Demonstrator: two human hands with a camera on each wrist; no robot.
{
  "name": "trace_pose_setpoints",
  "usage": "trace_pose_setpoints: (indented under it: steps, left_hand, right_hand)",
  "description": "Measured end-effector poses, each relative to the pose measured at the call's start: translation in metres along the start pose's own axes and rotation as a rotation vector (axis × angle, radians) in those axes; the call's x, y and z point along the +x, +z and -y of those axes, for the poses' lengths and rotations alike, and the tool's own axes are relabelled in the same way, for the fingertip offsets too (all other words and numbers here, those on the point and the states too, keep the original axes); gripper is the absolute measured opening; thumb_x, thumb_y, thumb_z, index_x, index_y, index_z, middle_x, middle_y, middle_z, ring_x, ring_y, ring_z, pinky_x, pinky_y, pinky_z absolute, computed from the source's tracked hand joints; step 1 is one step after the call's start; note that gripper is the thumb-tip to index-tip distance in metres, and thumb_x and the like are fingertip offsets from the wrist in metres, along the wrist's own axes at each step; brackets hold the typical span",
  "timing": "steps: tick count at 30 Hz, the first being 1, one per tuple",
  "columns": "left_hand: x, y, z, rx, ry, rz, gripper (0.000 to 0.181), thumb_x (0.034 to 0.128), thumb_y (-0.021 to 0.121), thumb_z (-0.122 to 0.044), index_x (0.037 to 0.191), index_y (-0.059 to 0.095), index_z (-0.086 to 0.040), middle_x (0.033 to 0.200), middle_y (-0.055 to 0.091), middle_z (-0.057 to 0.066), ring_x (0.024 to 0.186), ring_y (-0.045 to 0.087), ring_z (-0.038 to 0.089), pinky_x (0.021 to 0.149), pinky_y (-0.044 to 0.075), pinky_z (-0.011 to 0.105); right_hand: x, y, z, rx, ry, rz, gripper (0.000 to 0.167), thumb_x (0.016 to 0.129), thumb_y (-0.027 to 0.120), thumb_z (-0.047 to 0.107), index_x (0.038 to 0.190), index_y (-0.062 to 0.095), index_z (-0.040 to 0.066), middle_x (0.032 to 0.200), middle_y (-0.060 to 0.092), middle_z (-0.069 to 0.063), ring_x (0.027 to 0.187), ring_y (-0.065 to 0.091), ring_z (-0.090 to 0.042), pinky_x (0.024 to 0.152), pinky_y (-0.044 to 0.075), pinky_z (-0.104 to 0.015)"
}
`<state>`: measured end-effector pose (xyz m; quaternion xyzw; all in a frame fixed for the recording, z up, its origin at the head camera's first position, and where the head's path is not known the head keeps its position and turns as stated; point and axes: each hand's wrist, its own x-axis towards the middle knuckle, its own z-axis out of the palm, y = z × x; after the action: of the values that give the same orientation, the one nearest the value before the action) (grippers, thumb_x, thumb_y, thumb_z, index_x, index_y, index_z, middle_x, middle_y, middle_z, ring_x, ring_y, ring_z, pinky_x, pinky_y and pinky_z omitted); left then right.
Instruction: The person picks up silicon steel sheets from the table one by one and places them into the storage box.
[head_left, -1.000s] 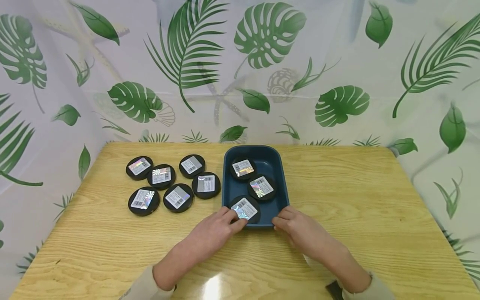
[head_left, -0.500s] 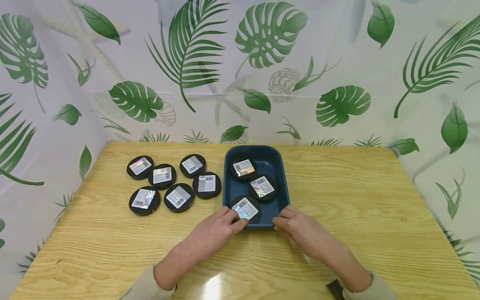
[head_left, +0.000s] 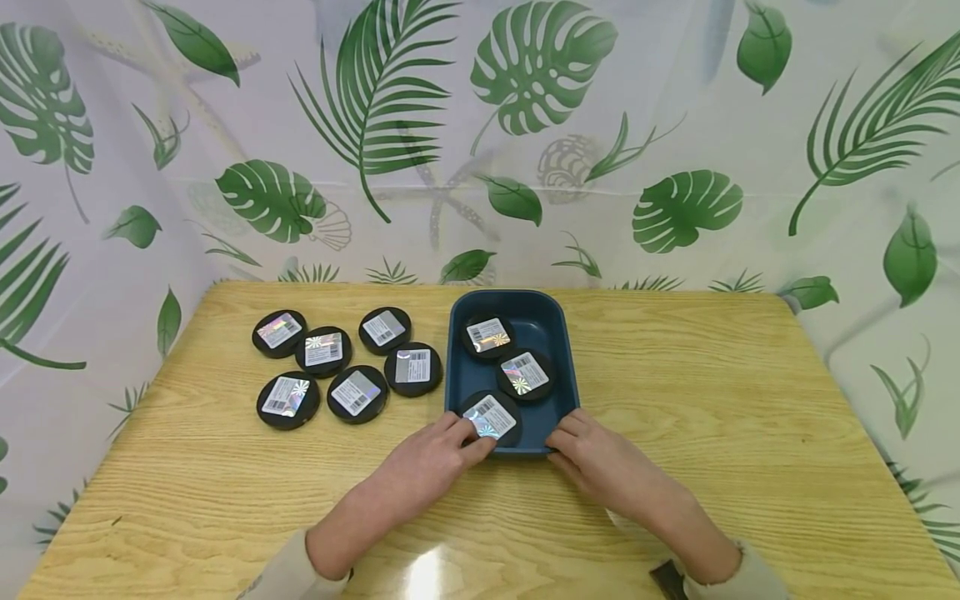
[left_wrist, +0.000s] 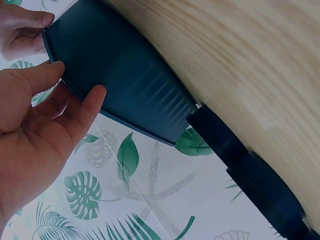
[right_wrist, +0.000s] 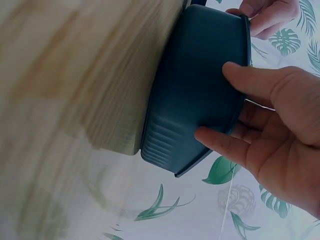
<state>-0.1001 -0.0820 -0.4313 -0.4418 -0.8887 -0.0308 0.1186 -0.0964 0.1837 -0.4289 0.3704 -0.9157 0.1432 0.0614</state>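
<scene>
A dark blue plastic bin [head_left: 538, 427] stands on the table with three round black discs in it, each with a silvery label. They are a back disc [head_left: 486, 337], a middle disc [head_left: 525, 374] and a front disc [head_left: 491, 418]. My left hand [head_left: 438, 454] grips the bin's near left corner, its fingers over the rim beside the front disc. At the near right corner my right hand [head_left: 603, 462] holds the rim. Both wrist views show thumb and fingers on either side of the bin wall [left_wrist: 115, 65], and the bin's underside meets the table.
Left of the bin several similar labelled discs lie flat on the wooden table [head_left: 712, 375]; the nearest disc [head_left: 412, 368] is close to the bin's left wall. A leaf-patterned cloth [head_left: 450, 150] hangs behind the table and at its sides.
</scene>
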Motion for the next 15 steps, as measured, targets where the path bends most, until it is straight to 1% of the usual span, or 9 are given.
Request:
trace_pose_setpoints:
  steps: [2,7,15]
  left_hand:
    - [0.0001,-0.0004,-0.0001,-0.001,-0.001,0.005,0.031,0.0915,0.067,-0.006,0.119,0.070,-0.019,0.101,0.061,0.002,0.089,0.054,0.018,0.076,0.053,0.026]
    - [0.0004,-0.0009,-0.0002,-0.005,-0.003,0.018,0.031,0.0919,0.066,-0.006,0.120,0.070,-0.019,0.102,0.061,0.002,0.090,0.054,0.018,0.077,0.053,0.026]
    - [0.0002,-0.0008,0.0001,-0.006,0.001,0.011,0.031,0.0913,0.067,-0.006,0.119,0.070,-0.019,0.102,0.061,0.003,0.089,0.053,0.019,0.077,0.052,0.027]
  right_hand:
    - [0.0003,-0.0004,0.0002,-0.009,-0.002,-0.002,0.010,0.084,0.076,0.004,0.092,0.070,0.007,0.088,0.061,0.000,0.085,0.052,-0.015,0.073,0.051,-0.030]
    - [0.0014,-0.0011,0.0014,-0.028,0.007,0.013,0.010,0.084,0.077,0.005,0.091,0.071,0.007,0.087,0.061,0.000,0.084,0.052,-0.015,0.073,0.050,-0.029]
    - [0.0028,-0.0014,0.0015,-0.049,0.000,0.022,0.011,0.083,0.078,0.005,0.090,0.070,0.007,0.084,0.060,0.000,0.081,0.051,-0.015,0.072,0.049,-0.029]
